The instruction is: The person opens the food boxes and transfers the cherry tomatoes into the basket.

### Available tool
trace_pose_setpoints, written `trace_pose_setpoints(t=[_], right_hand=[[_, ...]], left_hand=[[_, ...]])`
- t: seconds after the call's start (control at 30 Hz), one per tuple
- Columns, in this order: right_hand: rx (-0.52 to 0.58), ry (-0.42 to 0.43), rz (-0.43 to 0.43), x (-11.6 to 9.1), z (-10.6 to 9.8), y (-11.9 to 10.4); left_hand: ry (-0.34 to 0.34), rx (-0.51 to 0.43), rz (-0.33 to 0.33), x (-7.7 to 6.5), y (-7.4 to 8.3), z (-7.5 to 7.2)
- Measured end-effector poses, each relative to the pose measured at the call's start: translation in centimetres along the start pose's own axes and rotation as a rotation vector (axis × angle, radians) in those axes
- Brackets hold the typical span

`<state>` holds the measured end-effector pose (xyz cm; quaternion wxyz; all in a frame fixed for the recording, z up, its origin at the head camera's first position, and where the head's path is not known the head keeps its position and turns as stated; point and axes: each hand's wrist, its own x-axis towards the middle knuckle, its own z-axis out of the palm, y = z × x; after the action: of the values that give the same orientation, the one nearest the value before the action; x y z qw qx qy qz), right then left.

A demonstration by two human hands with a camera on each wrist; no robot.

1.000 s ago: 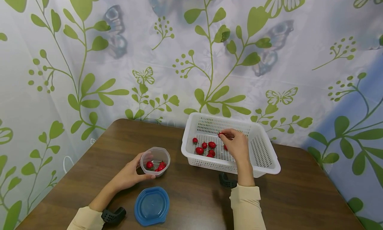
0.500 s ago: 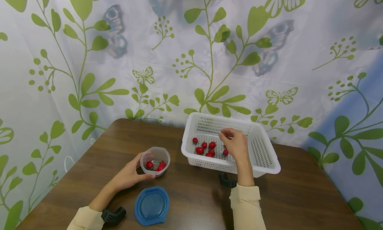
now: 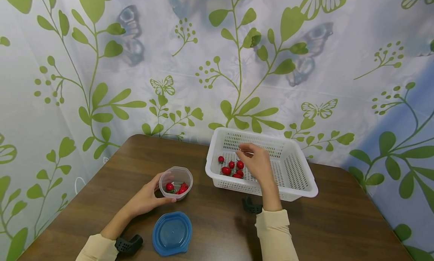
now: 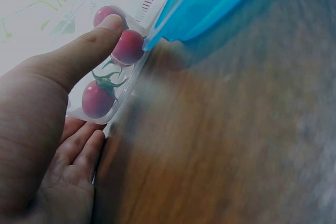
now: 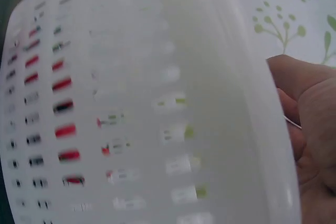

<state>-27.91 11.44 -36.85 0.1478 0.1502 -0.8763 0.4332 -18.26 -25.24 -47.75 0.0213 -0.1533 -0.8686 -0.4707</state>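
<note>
My left hand [image 3: 145, 198] holds a small clear plastic container [image 3: 184, 173], its thumb on the near side and fingers round the far left. Inside lie a few cherry tomatoes [image 3: 170, 186]; the left wrist view shows a cherry tomato [image 4: 97, 99] with a green stem. Over the white slotted basket [image 3: 300, 168] is my right hand [image 3: 255, 163], its fingers loosely bent and no tomato visible at the tips. Several cherry tomatoes [image 3: 226, 171] sit on the basket floor, left of that hand. The hand covers part of the floor. In the right wrist view the basket wall [image 5: 220, 103] hides most fingers.
A blue lid [image 3: 171, 234] lies on the brown wooden table [image 3: 220, 223], in front of the container. Behind the table hangs a leaf-patterned curtain [image 3: 203, 46]. Dark wrist mounts [image 3: 129, 244] stick out below the wrists.
A cherry tomato pinched by the right hand one second ago left its fingertips, and one came into view on the basket floor. The right hand then moved left. The left hand stays still.
</note>
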Motion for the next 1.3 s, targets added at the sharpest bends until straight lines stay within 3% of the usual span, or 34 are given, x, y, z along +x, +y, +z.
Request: trace_pose_setpoints(t=[0.47, 1.3], right_hand=[[0.087, -0.083, -0.157, -0.4, 3.3, -2.8], [-0.013, -0.347, -0.327, -2.8, 8.8, -7.5]], left_hand=[[-0.002, -0.012, 0.004, 0.0, -0.1, 0.0], [-0.004, -0.031, 0.010, 0.0, -0.1, -0.1]])
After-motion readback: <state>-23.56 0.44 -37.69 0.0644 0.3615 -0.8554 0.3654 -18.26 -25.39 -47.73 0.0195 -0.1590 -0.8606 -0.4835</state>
